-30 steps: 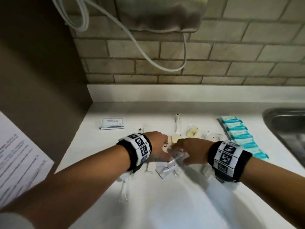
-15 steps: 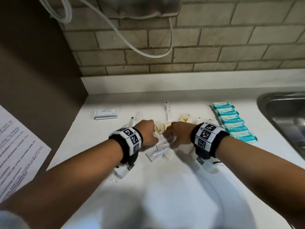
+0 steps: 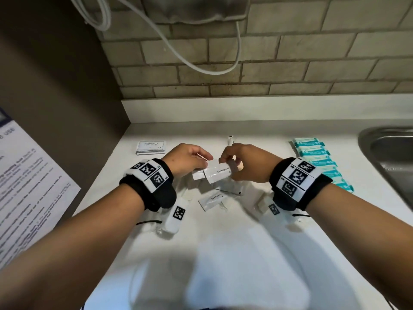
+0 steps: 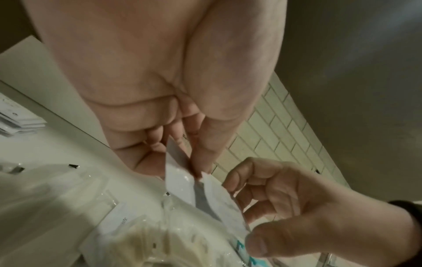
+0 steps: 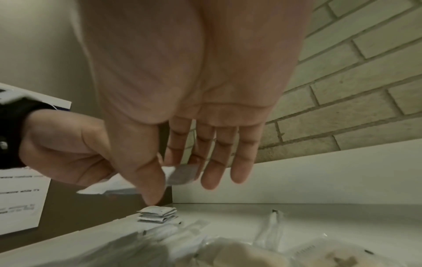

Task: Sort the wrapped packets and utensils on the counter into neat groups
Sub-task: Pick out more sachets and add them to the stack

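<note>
Above the middle of the white counter (image 3: pixel 223 253), both hands hold flat white toothpaste packets (image 3: pixel 218 173). My left hand (image 3: pixel 207 162) pinches the left ends between thumb and fingers; in the left wrist view the left hand (image 4: pixel 194 171) pinches a white packet (image 4: pixel 178 178). My right hand (image 3: pixel 225 166) pinches the right end of the top packet, and in the right wrist view its thumb and forefinger (image 5: pixel 173 173) close on the packet (image 5: pixel 182 174). Another toothpaste packet (image 3: pixel 211 199) lies on the counter below them.
A row of teal packets (image 3: pixel 317 159) lies at the right beside a steel sink (image 3: pixel 388 157). A stack of white sachets (image 3: pixel 150 147) sits at the back left. Clear-wrapped utensils (image 3: pixel 228 190) are scattered under the hands. A printed sheet (image 3: pixel 29 186) hangs on the left wall.
Both hands have lifted off the pile on the counter, bringing the toothpaste packets up with them. The view has tilted and closed in.
</note>
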Tool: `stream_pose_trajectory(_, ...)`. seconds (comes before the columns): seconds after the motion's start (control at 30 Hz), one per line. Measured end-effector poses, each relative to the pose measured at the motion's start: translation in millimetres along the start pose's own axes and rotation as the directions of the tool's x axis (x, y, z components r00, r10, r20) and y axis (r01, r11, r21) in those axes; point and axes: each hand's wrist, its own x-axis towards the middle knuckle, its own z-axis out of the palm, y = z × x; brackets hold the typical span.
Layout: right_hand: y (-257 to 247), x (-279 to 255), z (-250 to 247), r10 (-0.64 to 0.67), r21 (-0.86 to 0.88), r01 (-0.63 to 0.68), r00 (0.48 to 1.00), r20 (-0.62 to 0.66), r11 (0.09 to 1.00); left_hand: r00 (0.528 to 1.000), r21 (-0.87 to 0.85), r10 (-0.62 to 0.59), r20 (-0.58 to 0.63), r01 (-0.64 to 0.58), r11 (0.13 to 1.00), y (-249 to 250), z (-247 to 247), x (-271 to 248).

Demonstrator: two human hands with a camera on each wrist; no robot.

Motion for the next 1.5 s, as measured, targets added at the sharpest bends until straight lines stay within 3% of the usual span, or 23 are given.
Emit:
stream_pose_trajectory(0.1,-4,0,-1,-0.056,-0.025,0.054,0.996,-0.073,0.998,1.0,-0.053,0.014,0.0,-0.014,0.999,3,4,-9)
stream_pose_trajectory(0.23,-7,0,-2,-0.088,-0.026,0.086,0.992,-0.088,0.996,0.999,-0.166,0.008,-0.046,-0.015,0.986,4,6,-17)
stream_pose_trajectory(0.33,-11,0,-2,-0.112,-0.01,0.112,0.99,-0.086,0.994,1.0,-0.218,0.024,-0.002,-0.024,0.976,5,5,-27)
stream_pose_trajectory(0.43,-13,1,-1,-0.074,0.008,0.075,0.994,-0.086,0.997,0.999,-0.216,0.05,-0.007,-0.05,0.975,-3,0,-34)
stream_pose_trajectory(0.57,-4,0,12,0.102,-0.102,-0.093,0.991,0.087,0.99,0.991,-0.191,0.029,-0.131,-0.054,0.98,-12,-12,-39)
stream_pose_trajectory(0.67,-2,-2,29,0.133,-0.263,-0.064,0.958,0.254,0.963,0.981,-0.232,0.054,-0.186,-0.097,0.968,-9,-16,-42)
stream_pose_trajectory(0.73,-3,-1,41,0.125,-0.365,-0.01,0.948,0.294,0.931,0.978,-0.251,0.064,-0.197,-0.114,0.961,-7,-17,-41)
stream_pose_trajectory(1.0,5,3,40,0.113,-0.259,-0.042,0.958,0.264,0.965,0.986,-0.301,0.023,-0.167,-0.073,0.951,-10,-13,-42)
stream_pose_trajectory(1.2,4,14,18,0.071,-0.107,-0.057,0.988,0.136,0.993,0.978,-0.291,0.017,-0.21,-0.079,0.953,-13,-14,-40)
stream_pose_trajectory(1.33,-7,21,19,0.066,-0.008,-0.067,0.962,0.266,0.998,0.978,-0.29,0.007,-0.207,-0.068,0.955,-13,-16,-37)
stream_pose_trajectory(1.5,-16,27,43,0.072,-0.075,-0.048,0.93,0.362,0.996,0.981,-0.29,0.01,-0.192,-0.066,0.955,-16,-17,-37)
